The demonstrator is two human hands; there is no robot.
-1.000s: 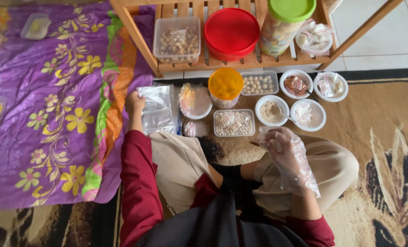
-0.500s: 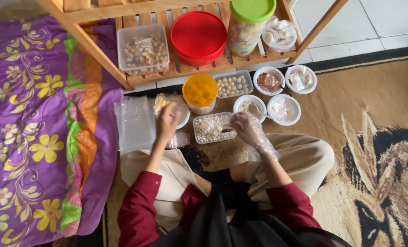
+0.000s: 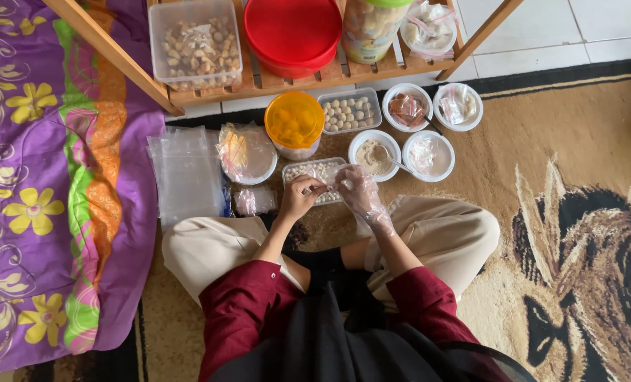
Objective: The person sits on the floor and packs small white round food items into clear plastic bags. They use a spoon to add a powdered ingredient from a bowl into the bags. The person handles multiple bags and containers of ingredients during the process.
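Clear plastic is what we handle, over the rectangular tray of small pale balls just before our knees: a thin bag, light, limp and slippery by our judgement, best taken at its mouth edge. Our gloved right hand pinches that edge above the tray; our bare left hand, fingers curled together, pinches the other side.

Small clear plastic bag: thin, crumpled, pinched between both hands over a tray. Shallow rectangular clear plastic tray: filled with small pale round balls, flat on carpet, at 6 o'clock from the orange-lidded jar.
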